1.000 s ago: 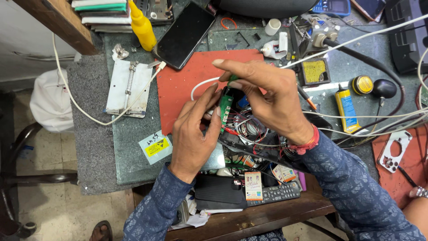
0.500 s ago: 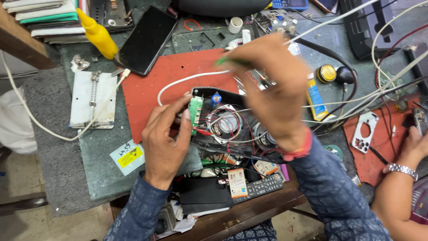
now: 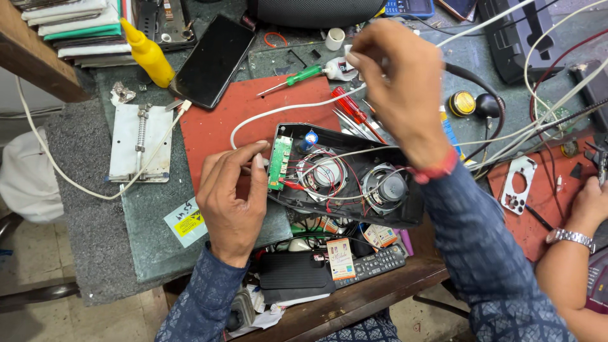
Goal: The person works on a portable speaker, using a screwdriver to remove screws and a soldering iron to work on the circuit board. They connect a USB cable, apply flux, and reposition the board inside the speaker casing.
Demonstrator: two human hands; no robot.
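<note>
An open black speaker casing (image 3: 297,132) lies on a red mat (image 3: 215,130), with two round speaker drivers (image 3: 324,174) and red and white wires inside. My left hand (image 3: 231,196) pinches the left edge of the green circuit board (image 3: 279,163) at the casing's left end. My right hand (image 3: 399,82) is raised above the casing's far side, fingers curled near a small white tube (image 3: 339,67). Whether it grips anything is hidden. A green-handled screwdriver (image 3: 297,77) and a red-handled screwdriver (image 3: 348,104) lie just below those fingers.
A black phone (image 3: 213,60), a yellow bottle (image 3: 147,56) and a metal holding fixture (image 3: 140,142) sit at the left. A remote (image 3: 373,263) lies at the near edge. Another person's hand (image 3: 589,202) with a wristwatch works at the right, beside a white phone frame (image 3: 520,183).
My right hand has lifted off the casing and moved to the far side, near the screwdrivers. The left hand stays on the green board. The view has shifted so the casing's inside shows.
</note>
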